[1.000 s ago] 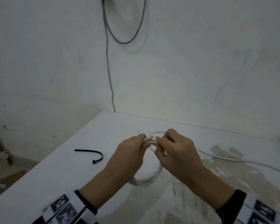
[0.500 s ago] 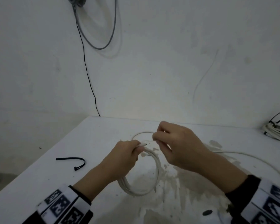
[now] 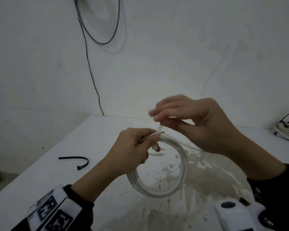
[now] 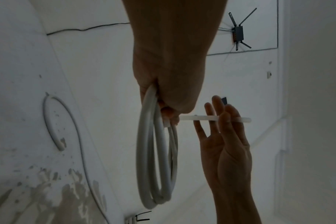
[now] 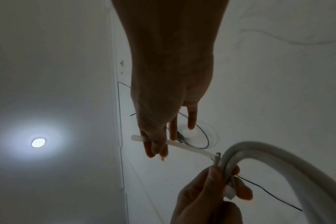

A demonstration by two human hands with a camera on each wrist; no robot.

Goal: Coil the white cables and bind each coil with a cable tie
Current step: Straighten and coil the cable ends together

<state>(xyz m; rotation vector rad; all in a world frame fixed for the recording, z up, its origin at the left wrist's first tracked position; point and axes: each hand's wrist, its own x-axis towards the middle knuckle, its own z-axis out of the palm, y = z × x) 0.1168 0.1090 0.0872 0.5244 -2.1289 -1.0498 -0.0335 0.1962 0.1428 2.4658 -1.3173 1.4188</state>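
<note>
1. My left hand (image 3: 132,147) grips the white cable coil (image 3: 158,177) at its top; the loop hangs down from it over the tabletop (image 3: 60,177).
2. My right hand (image 3: 200,124), just above and to the right, pinches the cable's free end (image 4: 211,118), its other fingers loose. That end runs straight between the hands.
3. The black cable tie (image 3: 77,161) lies well to the left, nearer my left hand.
4. I can read no writing; only square-patterned markers on the wrist band (image 3: 52,212).

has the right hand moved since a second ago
Yes. The right hand has lifted away from the left hand, now crossing the table's far edge instead of sitting below it.
</note>
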